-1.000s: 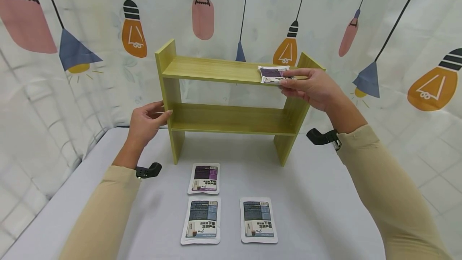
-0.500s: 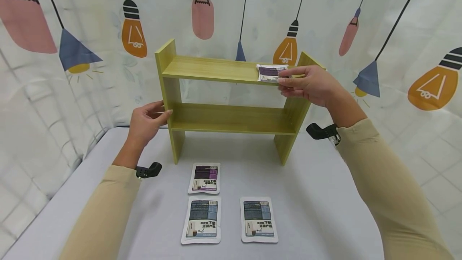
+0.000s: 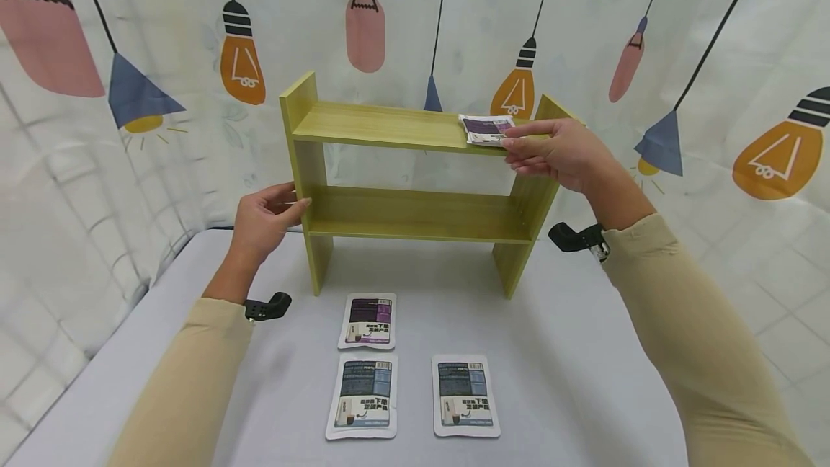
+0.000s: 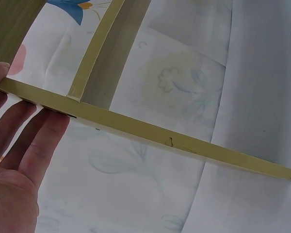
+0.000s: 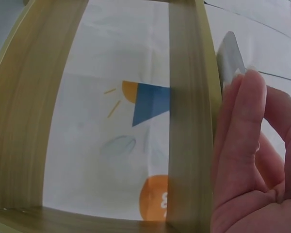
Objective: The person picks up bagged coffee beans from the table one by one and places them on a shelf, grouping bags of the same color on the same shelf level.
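Observation:
A small two-tier wooden shelf (image 3: 415,211) with a yellow-green finish stands upright on the table. My left hand (image 3: 262,218) grips its left side panel (image 4: 150,133), thumb on the inner side and fingers along the outer face. At the right end of the top board, my right hand (image 3: 564,153) pinches the right edge of a white foil packet (image 3: 483,130) with a purple label. That packet lies label up at the board's front edge. In the right wrist view it shows as a thin pale edge (image 5: 230,56) beyond the fingertips.
On the white-covered table (image 3: 564,380) lie a purple-label packet (image 3: 367,321) and, in front of it, a blue-label packet (image 3: 363,396). Another blue-label packet (image 3: 465,396) lies to their right. A printed curtain (image 3: 402,20) hangs behind the shelf.
The packet in my right hand has shifted slightly left and back on the top board. My left hand has kept its hold on the side panel.

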Demonstrator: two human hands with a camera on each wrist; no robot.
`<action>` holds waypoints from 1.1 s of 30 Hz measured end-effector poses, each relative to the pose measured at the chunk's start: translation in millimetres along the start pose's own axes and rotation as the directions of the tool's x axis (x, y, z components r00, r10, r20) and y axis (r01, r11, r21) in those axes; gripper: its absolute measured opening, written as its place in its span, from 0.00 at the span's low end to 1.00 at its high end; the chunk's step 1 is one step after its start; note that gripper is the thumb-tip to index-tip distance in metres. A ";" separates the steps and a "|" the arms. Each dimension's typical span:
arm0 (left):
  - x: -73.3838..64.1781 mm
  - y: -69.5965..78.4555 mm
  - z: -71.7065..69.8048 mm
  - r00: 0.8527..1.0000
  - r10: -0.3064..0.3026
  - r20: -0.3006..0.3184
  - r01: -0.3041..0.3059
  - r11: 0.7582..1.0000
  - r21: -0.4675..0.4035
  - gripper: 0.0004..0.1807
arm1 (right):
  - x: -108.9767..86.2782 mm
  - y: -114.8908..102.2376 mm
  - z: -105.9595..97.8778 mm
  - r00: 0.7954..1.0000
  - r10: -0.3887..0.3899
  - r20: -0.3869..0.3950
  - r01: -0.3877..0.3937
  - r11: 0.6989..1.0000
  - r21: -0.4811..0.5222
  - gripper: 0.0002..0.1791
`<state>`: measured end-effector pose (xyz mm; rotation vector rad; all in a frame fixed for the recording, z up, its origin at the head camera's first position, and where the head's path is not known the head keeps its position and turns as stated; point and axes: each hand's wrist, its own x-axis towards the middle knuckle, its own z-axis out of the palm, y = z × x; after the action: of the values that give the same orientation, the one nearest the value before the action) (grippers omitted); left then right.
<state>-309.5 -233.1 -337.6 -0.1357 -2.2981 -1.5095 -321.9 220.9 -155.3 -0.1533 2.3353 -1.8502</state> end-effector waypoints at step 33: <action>1.5 0.7 0.3 1.000 0.005 -0.003 -0.005 1.000 0.006 0.33 | 2.7 -5.8 3.1 0.998 0.030 -0.050 -0.028 0.999 0.041 0.23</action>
<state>-310.7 -232.7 -336.5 -0.1378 -2.2983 -1.4990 -324.1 216.1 -150.6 -0.0683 2.3188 -1.9073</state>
